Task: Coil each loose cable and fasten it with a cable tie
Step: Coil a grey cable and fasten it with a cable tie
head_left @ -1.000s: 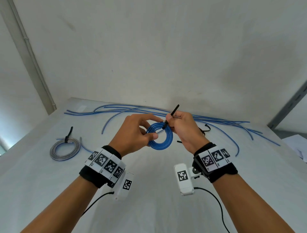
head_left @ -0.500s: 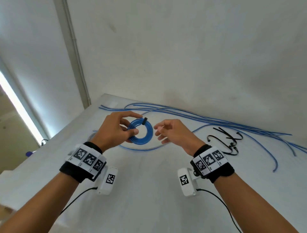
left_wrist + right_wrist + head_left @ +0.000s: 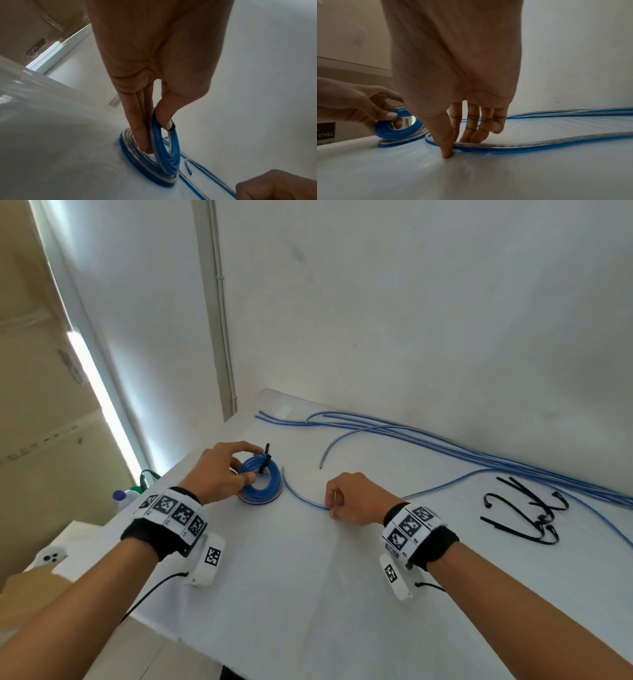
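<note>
My left hand (image 3: 239, 470) pinches a small blue coil (image 3: 271, 494) bound with a black cable tie (image 3: 264, 462). It holds the coil tilted, its lower edge on a second blue-and-grey coil (image 3: 137, 162) that lies flat at the table's left side. In the left wrist view my thumb sits inside the held coil (image 3: 173, 146) and my fingers outside it. My right hand (image 3: 337, 503) is down on the table, thumb and fingers pinching a loose blue cable (image 3: 301, 498) that curves toward the coils. The right wrist view shows that loose cable (image 3: 522, 144) running off to the right.
A bundle of loose blue cables (image 3: 445, 446) runs along the wall at the back. Several black cable ties (image 3: 527, 515) lie at the right. The table's left edge (image 3: 113, 518) is close to my left wrist, with a bottle (image 3: 123, 496) beyond it.
My right hand let go of the tie's end and dropped onto the loose cable. My left hand carried the tied coil left and down onto the other coil. The view swung left.
</note>
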